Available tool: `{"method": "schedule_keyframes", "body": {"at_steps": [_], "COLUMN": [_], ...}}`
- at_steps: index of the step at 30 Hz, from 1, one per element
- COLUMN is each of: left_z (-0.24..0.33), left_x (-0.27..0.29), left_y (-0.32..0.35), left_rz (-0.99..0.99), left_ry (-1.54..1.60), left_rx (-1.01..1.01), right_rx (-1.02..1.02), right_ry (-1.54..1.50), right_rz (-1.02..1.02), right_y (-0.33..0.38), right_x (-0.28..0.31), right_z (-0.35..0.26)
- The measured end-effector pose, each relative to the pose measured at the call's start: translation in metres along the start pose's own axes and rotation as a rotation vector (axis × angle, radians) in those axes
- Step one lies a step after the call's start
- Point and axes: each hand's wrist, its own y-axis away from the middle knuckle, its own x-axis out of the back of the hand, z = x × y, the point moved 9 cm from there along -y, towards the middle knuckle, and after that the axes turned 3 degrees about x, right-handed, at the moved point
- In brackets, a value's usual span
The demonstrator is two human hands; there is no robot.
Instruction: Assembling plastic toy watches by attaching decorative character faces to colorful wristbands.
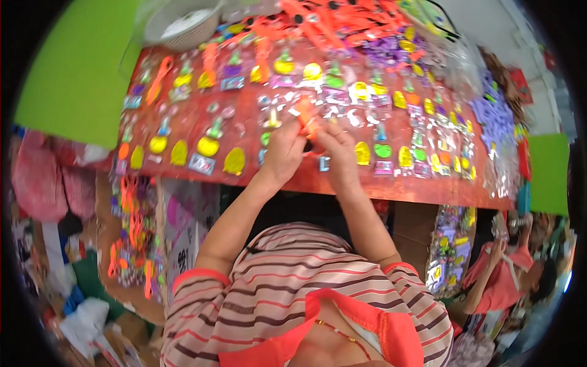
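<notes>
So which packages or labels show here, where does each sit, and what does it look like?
Small rectangular printed cards: in rows on the red table, pale blue and purple.
Clear plastic bags of bright trinkets: below the table edge, right.
Both hands: together on a small orange piece.

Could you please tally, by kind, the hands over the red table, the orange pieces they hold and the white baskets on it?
Hands: 2 (left hand, right hand)
Orange piece: 1
White basket: 1
Total: 4
</notes>
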Motion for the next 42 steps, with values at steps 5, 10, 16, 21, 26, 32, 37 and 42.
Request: {"method": "schedule_keyframes", "body": {"at_steps": [5,10,16,21,26,32,37,42], "left_z": [0.002,0.005,0.015,0.003,-0.035,-0.030,-0.018,-0.050], "left_x": [-0.006,-0.033,-0.048,-0.059,-0.082,-0.077,-0.107,-0.115], "left_y": [0.009,0.007,-0.005,-0.012,0.000,-0.010,-0.005,-0.005], "left_rz": [0.049,-0.004,-0.047,-0.093,-0.372,-0.287,-0.212,-0.117], "left_ry": [-0.266,-0.402,-0.413,-0.124,1.253,1.612,1.475,1.402], "left_rx": [-0.144,-0.179,-0.204,0.035,0.535,0.616,0.660,0.723], "right_rx": [0.338,0.637,0.503,0.463,0.228,0.338,0.464,0.486], "right_ry": [0.041,0.394,0.148,-0.028,-0.658,-0.673,-0.466,-0.062], "right_rz": [0.074,0.200,0.199,0.220,0.217,0.165,-0.008,0.069], "right_y": [-0.002,0.004,-0.008,-0.008,-0.017,-0.021,0.002,0.018], "right_x": [-0.004,0.005,0.022,0.035,0.047,0.071,0.064,0.063], "right_z": [-0.004,-0.022,-0.014,-0.027,-0.034,-0.051,-0.038,-0.042]}}
